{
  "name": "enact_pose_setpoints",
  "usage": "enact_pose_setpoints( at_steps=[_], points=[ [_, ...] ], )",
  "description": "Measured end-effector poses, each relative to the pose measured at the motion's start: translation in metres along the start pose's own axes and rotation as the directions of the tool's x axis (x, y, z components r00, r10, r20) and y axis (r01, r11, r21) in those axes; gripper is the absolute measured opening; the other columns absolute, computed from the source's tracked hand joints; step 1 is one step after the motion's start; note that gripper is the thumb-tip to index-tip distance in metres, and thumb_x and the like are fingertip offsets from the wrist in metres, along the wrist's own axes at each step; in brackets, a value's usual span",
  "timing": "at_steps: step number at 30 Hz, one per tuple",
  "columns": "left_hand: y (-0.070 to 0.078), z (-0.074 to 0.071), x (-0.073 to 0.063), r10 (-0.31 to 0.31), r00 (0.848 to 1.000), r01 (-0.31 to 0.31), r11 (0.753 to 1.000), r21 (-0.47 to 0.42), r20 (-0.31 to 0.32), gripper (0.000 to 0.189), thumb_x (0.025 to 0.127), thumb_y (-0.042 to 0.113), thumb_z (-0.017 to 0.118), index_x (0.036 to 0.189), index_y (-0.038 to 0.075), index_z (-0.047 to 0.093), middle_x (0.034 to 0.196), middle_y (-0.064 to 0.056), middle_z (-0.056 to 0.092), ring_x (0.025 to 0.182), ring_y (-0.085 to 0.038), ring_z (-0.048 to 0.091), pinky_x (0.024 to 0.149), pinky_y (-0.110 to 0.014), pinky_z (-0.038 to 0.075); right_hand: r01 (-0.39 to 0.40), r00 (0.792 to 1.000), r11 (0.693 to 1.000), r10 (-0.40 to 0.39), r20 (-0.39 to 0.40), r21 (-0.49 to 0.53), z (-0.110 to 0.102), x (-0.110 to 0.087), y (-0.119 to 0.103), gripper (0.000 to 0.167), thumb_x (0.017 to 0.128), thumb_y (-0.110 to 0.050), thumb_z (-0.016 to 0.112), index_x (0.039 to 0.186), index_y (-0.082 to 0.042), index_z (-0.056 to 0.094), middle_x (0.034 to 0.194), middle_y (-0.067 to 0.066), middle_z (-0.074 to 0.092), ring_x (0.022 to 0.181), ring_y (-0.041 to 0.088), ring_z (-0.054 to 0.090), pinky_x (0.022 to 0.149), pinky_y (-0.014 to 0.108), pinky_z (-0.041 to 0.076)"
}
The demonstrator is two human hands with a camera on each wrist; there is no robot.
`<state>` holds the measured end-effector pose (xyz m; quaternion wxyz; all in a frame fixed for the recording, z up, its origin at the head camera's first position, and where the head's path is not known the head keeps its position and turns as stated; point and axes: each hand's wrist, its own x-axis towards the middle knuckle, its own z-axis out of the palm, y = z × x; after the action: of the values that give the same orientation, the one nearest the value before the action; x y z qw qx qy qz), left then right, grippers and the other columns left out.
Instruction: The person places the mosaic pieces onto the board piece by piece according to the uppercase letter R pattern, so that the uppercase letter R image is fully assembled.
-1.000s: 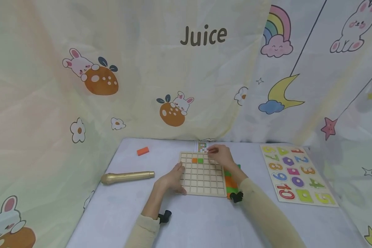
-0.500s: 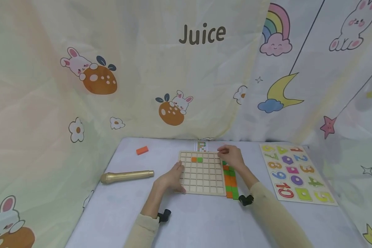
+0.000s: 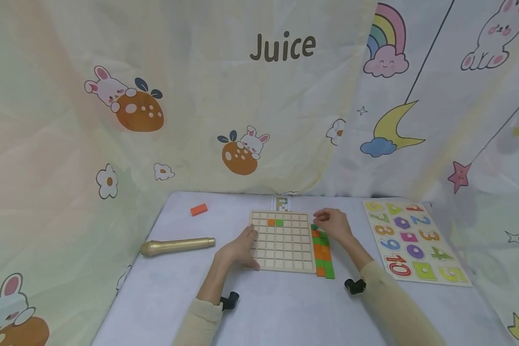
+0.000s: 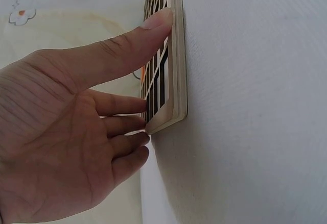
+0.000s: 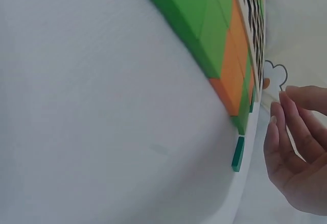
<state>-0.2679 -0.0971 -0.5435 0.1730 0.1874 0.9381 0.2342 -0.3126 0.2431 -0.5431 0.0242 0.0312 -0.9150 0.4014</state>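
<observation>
A square wooden grid board [image 3: 281, 245] lies mid-table, with one orange tile [image 3: 271, 222] and one green tile [image 3: 279, 222] side by side in an upper row. My left hand [image 3: 240, 250] rests against its left edge; in the left wrist view the thumb [image 4: 138, 43] lies at the board's edge, the fingers nearly straight. Just off the board's far right corner hovers my right hand [image 3: 334, 224], thumb and fingertips close together, nothing visible between them. Below it, orange and green tiles [image 3: 322, 254] line the board's right side. A dark green tile [image 5: 238, 154] sits apart at their end.
Behind the board lies a small colored pattern card [image 3: 282, 203], partly hidden by it. An orange block [image 3: 199, 209] and a gold microphone [image 3: 177, 246] are on the left. A number and shape board [image 3: 415, 245] lies to the right. Printed cloth hangs around the table.
My right hand has moved right, from over the board's far right corner to above the upper end of the tile rows. The left hand and the two placed tiles stay put.
</observation>
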Motion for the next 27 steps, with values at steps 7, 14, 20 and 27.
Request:
enact_pose_setpoints(
  at_steps=[7,14,20,27],
  points=[
    [0.003,-0.003,-0.003,0.004,1.0,-0.004,1.0,-0.009,0.0,0.116,0.067,0.024,0.1,0.159,-0.004,0.035,0.173,-0.021,0.015,0.16,-0.035,0.012,0.129,-0.047,0.022,-0.002,0.997,1.0,0.003,0.079,-0.01,0.0,-0.005,0.007,0.025,0.092,-0.009,0.077,0.116,-0.001,0.074,0.099,0.01,0.078,0.089,0.022,0.072,0.082,0.04,0.061],
    [0.004,-0.002,-0.004,0.002,1.0,-0.002,1.0,0.003,-0.009,0.119,0.064,0.026,0.101,0.158,-0.006,0.035,0.172,-0.022,0.016,0.16,-0.036,0.013,0.129,-0.047,0.022,0.012,0.995,0.995,-0.002,0.104,-0.095,0.004,-0.008,0.012,0.024,0.089,-0.009,0.08,0.111,-0.001,0.075,0.093,0.005,0.076,0.086,0.02,0.07,0.077,0.037,0.061],
    [0.004,-0.003,-0.003,-0.002,1.0,0.002,1.0,0.002,-0.007,0.119,0.064,0.025,0.1,0.159,-0.005,0.034,0.172,-0.022,0.016,0.16,-0.036,0.013,0.129,-0.046,0.021,0.013,0.994,0.99,0.002,0.109,-0.142,0.005,-0.009,0.013,0.026,0.088,-0.012,0.082,0.111,-0.003,0.075,0.093,0.003,0.076,0.087,0.02,0.07,0.079,0.04,0.06],
    [0.003,-0.002,-0.003,-0.013,1.0,0.013,1.0,-0.014,-0.004,0.12,0.064,0.026,0.1,0.159,-0.004,0.034,0.173,-0.021,0.015,0.16,-0.035,0.013,0.129,-0.047,0.021,0.037,0.995,0.988,-0.023,0.096,-0.147,0.005,-0.012,0.011,0.028,0.085,-0.009,0.084,0.11,-0.003,0.076,0.093,0.004,0.076,0.086,0.021,0.069,0.079,0.04,0.06]
  ],
)
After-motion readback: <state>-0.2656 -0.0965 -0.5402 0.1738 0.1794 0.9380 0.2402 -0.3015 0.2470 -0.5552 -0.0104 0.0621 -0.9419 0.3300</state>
